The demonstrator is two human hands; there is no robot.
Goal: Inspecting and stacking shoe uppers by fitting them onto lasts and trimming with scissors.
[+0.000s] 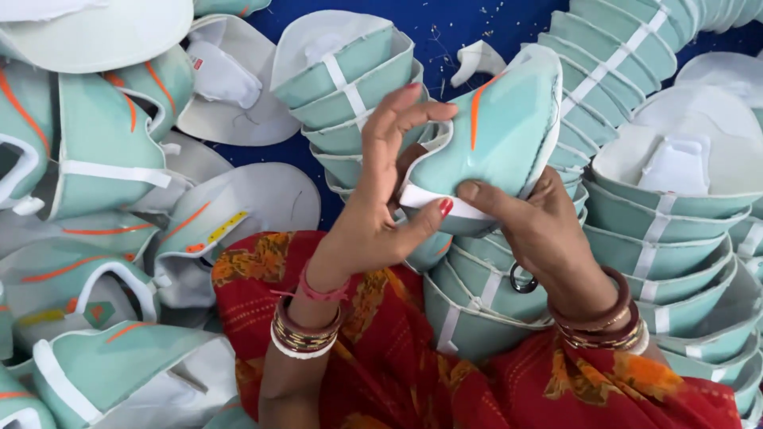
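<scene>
I hold a mint-green shoe upper (pixel 499 127) with an orange stripe and white edging in both hands, raised above my lap. My left hand (pixel 381 199) grips its heel end, thumb on the white edge and fingers curled over the top rim. My right hand (pixel 540 222) pinches the lower white edge from the right, thumb pressed on it. A small metal ring (pixel 522 279) hangs below my right hand. Bangles circle both wrists.
Stacks of nested mint-green uppers lie in my lap (pixel 477 310), behind the hands (pixel 350 87) and along the right (pixel 675 230). Loose uppers with orange stripes are piled at the left (pixel 103 159). A blue surface (pixel 461 24) shows at the top. My red patterned cloth (pixel 397 365) covers my lap.
</scene>
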